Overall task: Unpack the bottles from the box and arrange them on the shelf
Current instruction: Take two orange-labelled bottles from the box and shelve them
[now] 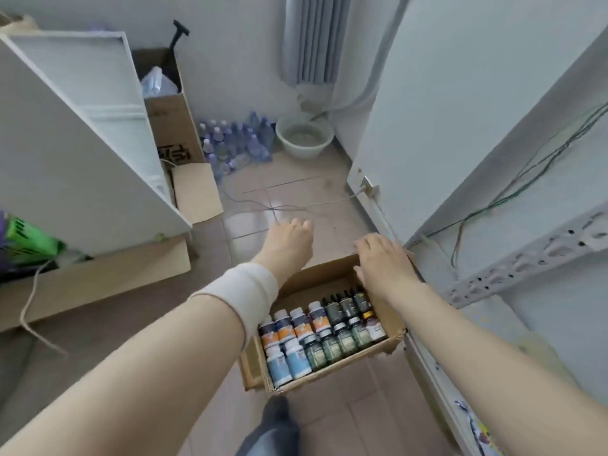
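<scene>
Tiled floor (289,189) is carrying the box (322,281), and I am looking down at it past both forearms. The bottles (316,334) are standing upright in packed rows, caps pointing up at me, so their long axis is running straight up and down. They are filling only the end of the box nearer to me, and the far end is showing bare cardboard.

My left grip (289,240) is hanging out beyond the box's far left corner, over the floor. Its fingers are loosely bent and holding nothing. My right grip (381,261) is lying palm down, fingers spread, over the far right corner of the box. It is not closing on anything, and I cannot tell whether it is touching the rim or only hovering just above it.

What I am weighing is this: every bottle is sitting behind both grips, back toward me and lower down, under the wrists rather than ahead of the fingertips. The right grip is the nearer one, with the dark droppers (347,304) just behind its heel. The shelf (539,258) is rising on the right grip's outer side, close by. I am judging that the coming move is calling for that grip to draw back and drop from above onto a cap, then carry outward to the shelf.
</scene>
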Demonstrator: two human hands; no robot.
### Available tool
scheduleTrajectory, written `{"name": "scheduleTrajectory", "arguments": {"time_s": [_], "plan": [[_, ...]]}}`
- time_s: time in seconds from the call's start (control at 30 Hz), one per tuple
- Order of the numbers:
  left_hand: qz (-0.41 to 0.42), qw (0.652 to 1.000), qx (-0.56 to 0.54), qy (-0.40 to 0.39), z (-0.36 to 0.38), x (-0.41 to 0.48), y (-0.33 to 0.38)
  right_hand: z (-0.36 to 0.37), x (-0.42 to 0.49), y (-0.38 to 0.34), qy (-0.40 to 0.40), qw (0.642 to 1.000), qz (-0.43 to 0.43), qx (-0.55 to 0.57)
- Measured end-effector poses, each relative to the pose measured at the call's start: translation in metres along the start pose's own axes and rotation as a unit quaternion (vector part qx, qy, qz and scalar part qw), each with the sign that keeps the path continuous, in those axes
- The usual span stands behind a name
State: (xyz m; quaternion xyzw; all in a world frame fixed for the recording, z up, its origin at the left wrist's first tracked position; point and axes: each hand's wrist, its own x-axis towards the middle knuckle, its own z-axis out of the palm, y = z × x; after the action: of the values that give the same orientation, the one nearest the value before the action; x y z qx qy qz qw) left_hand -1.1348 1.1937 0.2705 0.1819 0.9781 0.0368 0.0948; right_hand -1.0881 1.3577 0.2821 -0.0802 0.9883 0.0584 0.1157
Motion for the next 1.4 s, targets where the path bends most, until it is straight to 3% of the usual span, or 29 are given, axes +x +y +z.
{"name": "scheduleTrajectory", "arguments": {"time_s": [0.33, 0.5, 0.6, 0.73, 0.9, 1.03, 1.2, 1.4], "plan": [[-0.101, 0.967, -0.066, -0.225, 0.174, 0.003, -0.031, 0.17, 0.059, -0.02, -0.194, 0.977, -0.087, 0.003], [-0.138, 0.94, -0.122, -0.288, 0.269, 0.028, -0.025, 0.265, 0.101, -0.011, -0.256, 0.96, -0.114, 0.006], [-0.151, 0.934, -0.143, -0.29, 0.315, 0.045, -0.022, 0.307, 0.132, -0.006, -0.258, 0.957, -0.129, 0.01], [-0.157, 0.953, -0.119, -0.23, 0.35, 0.069, -0.027, 0.342, 0.166, -0.003, -0.26, 0.951, -0.169, 0.014], [-0.112, 0.948, -0.089, -0.283, 0.366, 0.087, -0.038, 0.361, 0.183, 0.004, -0.318, 0.926, -0.197, 0.045], [-0.103, 0.952, -0.094, -0.271, 0.364, 0.09, -0.038, 0.36, 0.187, 0.001, -0.339, 0.916, -0.194, 0.087], [-0.164, 0.935, -0.157, -0.272, 0.363, 0.076, -0.036, 0.361, 0.18, -0.002, -0.317, 0.922, -0.181, 0.13], [-0.161, 0.93, -0.127, -0.306, 0.363, 0.071, -0.041, 0.359, 0.175, -0.002, -0.283, 0.929, -0.154, 0.182]]}}
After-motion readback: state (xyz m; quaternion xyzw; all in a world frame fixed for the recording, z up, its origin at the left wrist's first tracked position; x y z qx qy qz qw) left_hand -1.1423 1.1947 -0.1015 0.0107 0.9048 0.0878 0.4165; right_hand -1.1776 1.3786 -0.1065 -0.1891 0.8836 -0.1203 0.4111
